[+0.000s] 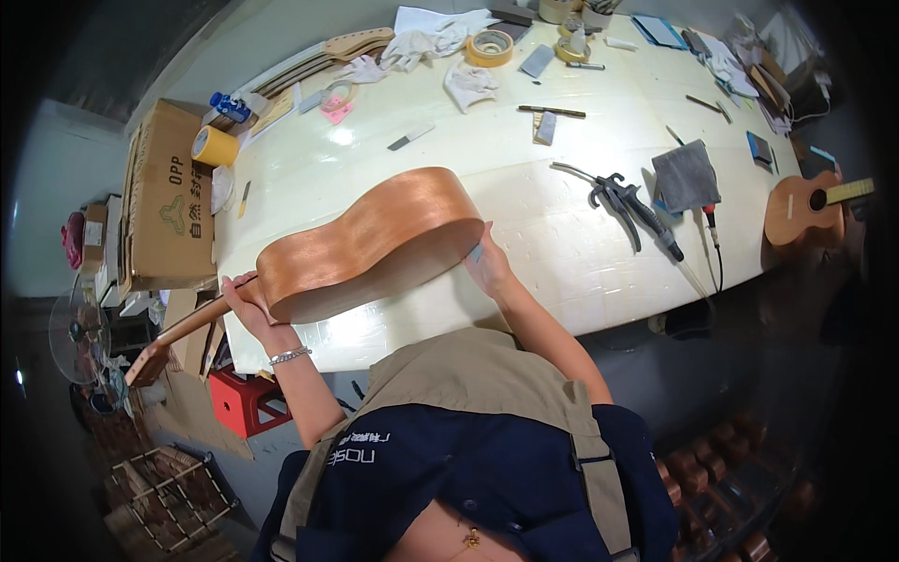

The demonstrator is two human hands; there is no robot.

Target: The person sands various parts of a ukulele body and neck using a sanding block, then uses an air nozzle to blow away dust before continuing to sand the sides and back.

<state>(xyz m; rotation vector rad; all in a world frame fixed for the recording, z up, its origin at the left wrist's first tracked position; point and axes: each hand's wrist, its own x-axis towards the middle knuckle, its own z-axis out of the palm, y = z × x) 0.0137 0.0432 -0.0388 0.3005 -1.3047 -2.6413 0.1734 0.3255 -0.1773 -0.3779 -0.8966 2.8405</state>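
Note:
An unstrung-looking wooden ukulele (365, 234) is tilted on its side above the near part of the table, its curved side facing up. My left hand (247, 302) is wrapped round its neck close to the body, and the headstock points down to the lower left, past the table's edge. At the other end, my right hand (488, 263) grips the rounded bottom of the body. A small bluish patch shows by the right fingers; I cannot tell what it is. The ukulele's far face is hidden.
On the white table (524, 215) lie an air blow gun (629, 206), a dark square pad (685, 176), a blade (410, 138) and tape rolls (490, 48). A cardboard box (169, 197) stands at the left, a red stool (245, 401) below it. Another ukulele (805, 211) is at the right edge.

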